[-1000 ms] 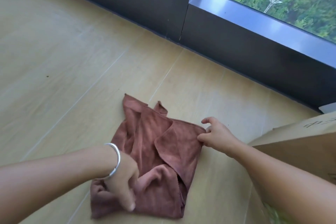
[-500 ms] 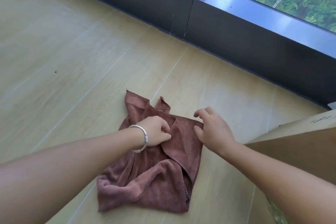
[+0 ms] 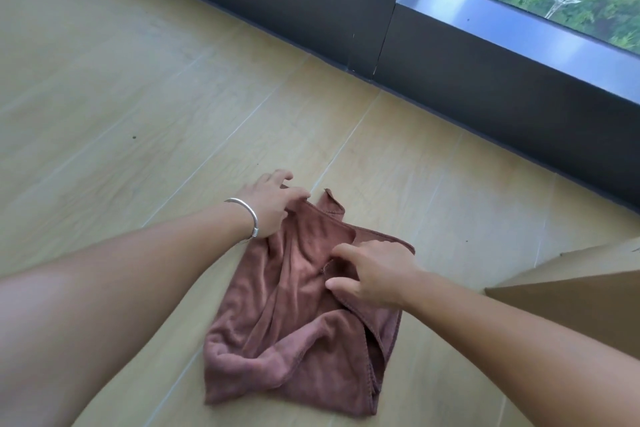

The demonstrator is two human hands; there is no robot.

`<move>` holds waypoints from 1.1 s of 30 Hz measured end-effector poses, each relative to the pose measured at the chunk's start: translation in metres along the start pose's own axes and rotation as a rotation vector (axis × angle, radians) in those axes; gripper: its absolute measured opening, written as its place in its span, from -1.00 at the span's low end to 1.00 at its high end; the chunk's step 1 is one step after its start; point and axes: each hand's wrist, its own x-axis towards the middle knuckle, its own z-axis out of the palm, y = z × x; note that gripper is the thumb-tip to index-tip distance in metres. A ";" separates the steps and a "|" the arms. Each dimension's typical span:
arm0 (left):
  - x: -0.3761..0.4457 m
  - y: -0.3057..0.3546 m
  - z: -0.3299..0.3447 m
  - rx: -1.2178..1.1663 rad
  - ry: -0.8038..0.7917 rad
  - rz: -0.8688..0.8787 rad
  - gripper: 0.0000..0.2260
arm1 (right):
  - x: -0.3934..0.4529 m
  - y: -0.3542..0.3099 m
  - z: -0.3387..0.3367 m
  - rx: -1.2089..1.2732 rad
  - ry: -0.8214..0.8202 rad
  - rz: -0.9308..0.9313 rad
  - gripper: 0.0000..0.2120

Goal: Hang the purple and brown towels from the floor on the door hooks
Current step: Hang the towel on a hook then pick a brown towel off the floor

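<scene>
The brown towel (image 3: 298, 333) lies crumpled on the light wooden floor in front of me. My left hand (image 3: 270, 204), with a silver bangle on the wrist, grips the towel's far left corner. My right hand (image 3: 374, 277) is over the towel's middle right part, thumb and fingers spread and curled around a fold of the cloth. No purple towel and no door hooks are in view.
A brown cardboard box (image 3: 585, 298) stands at the right, close to my right forearm. A dark window frame (image 3: 381, 28) runs along the far edge of the floor, with greenery behind the glass.
My left hand moved from the towel's middle up to its far left corner. My right hand shifted from the towel's right edge inward onto the cloth.
</scene>
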 end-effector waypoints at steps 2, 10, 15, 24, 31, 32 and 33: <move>0.001 0.001 -0.002 0.098 0.017 0.013 -0.69 | -0.001 0.000 0.001 -0.009 -0.021 0.016 -0.49; 0.002 0.024 -0.015 0.059 -0.088 0.216 -0.30 | -0.028 0.000 -0.038 0.098 0.260 0.008 -0.75; -0.012 0.030 -0.034 0.198 -0.111 0.238 -0.73 | -0.052 -0.005 -0.083 0.322 0.363 0.027 -0.81; -0.144 0.004 -0.113 0.232 0.019 -0.099 -0.70 | -0.135 -0.085 -0.156 0.676 0.519 0.297 -0.72; -0.237 -0.006 -0.223 0.157 0.076 -0.204 -0.83 | -0.171 -0.128 -0.262 0.619 0.647 0.306 -0.91; -0.245 -0.010 -0.243 0.156 0.088 -0.231 -0.82 | -0.172 -0.132 -0.281 0.608 0.658 0.308 -0.91; -0.253 -0.015 -0.263 0.156 0.099 -0.258 -0.81 | -0.172 -0.135 -0.301 0.604 0.669 0.315 -0.92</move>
